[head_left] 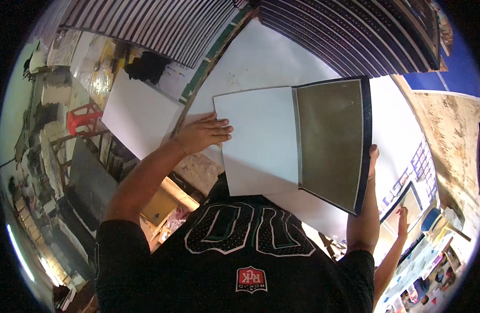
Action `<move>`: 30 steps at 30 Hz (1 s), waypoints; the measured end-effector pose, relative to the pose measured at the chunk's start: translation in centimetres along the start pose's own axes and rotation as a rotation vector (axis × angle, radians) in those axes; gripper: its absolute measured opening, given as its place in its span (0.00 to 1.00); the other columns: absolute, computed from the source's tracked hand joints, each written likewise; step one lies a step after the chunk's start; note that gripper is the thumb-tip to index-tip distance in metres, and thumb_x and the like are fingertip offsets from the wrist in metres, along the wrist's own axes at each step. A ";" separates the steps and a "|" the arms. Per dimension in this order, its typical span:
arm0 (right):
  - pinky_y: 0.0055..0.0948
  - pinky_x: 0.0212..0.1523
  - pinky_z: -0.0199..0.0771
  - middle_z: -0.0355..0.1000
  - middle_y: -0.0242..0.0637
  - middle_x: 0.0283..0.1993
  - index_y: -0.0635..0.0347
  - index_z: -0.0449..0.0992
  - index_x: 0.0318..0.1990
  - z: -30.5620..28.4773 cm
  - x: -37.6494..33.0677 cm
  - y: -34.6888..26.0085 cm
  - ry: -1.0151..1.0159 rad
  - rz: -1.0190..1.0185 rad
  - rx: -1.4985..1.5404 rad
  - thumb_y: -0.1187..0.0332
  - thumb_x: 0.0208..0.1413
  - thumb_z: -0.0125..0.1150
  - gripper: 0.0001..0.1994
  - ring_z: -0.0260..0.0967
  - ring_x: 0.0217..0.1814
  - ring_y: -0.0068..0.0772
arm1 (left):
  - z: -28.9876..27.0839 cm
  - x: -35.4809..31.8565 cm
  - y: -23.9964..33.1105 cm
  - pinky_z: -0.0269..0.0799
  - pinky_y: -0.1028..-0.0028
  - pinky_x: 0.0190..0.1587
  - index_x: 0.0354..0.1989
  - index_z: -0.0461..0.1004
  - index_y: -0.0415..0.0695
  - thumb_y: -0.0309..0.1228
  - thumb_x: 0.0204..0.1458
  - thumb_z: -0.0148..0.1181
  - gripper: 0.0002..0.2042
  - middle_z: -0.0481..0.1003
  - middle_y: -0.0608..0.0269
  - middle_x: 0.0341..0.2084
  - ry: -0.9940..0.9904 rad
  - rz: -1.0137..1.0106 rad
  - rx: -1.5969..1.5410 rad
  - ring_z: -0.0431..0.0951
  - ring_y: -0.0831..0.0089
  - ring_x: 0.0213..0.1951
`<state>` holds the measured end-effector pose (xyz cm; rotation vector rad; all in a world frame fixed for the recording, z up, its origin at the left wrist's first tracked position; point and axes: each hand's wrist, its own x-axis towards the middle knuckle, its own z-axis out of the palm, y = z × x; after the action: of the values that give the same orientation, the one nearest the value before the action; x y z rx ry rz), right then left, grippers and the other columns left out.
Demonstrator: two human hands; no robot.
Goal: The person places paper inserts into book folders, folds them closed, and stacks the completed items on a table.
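An open hardcover book lies in front of me on a white tabletop [250, 57]. Its left side is a white page [258, 138]; its right side is a brown-grey cover board [329, 141] with a dark blue border, tilted up from the table. My left hand [203, 134] rests with fingers stretched out over the left edge of the white page. At the cover's right edge is my right hand [373, 159], thumb showing along the border and the other fingers hidden. That hand appears closed on the cover.
Overlapping rows of dark, white-edged covers stand at the far left [156, 28] and far right [349, 31]. White sheets [138, 112] lie left, near a red stool [83, 119]. At right, another person's hand [402, 221] is beside a dark-bordered board [407, 206].
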<state>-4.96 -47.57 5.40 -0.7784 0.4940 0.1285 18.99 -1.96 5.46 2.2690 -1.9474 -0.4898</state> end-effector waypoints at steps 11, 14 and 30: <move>0.34 0.42 0.77 0.76 0.46 0.45 0.71 0.71 0.53 0.1 -0.6 -0.1 0.095 0.072 0.016 0.34 0.37 0.69 0.47 0.75 0.42 0.38 | 0.5 -0.2 -0.4 0.51 0.62 0.71 0.54 0.73 0.57 0.35 0.53 0.52 0.19 0.67 0.76 0.61 0.035 0.049 0.067 0.60 0.75 0.66; 0.33 0.43 0.76 0.75 0.46 0.45 0.71 0.71 0.54 0.5 -0.9 -0.1 0.118 0.027 -0.005 0.34 0.36 0.69 0.47 0.75 0.42 0.38 | 0.5 -0.3 -0.5 0.52 0.61 0.71 0.55 0.73 0.57 0.40 0.52 0.54 0.19 0.66 0.74 0.62 0.011 0.075 0.143 0.60 0.73 0.66; 0.32 0.46 0.74 0.75 0.46 0.47 0.72 0.69 0.56 4.0 -1.9 0.4 0.141 -0.041 -0.068 0.35 0.34 0.70 0.49 0.74 0.44 0.38 | 0.9 -0.1 -0.8 0.50 0.61 0.71 0.54 0.73 0.55 0.36 0.54 0.53 0.18 0.67 0.75 0.61 0.042 0.060 0.020 0.60 0.74 0.66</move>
<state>-5.26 -44.30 8.49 -0.8672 0.6097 0.0527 19.48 -1.64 4.37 2.2064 -2.0017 -0.4144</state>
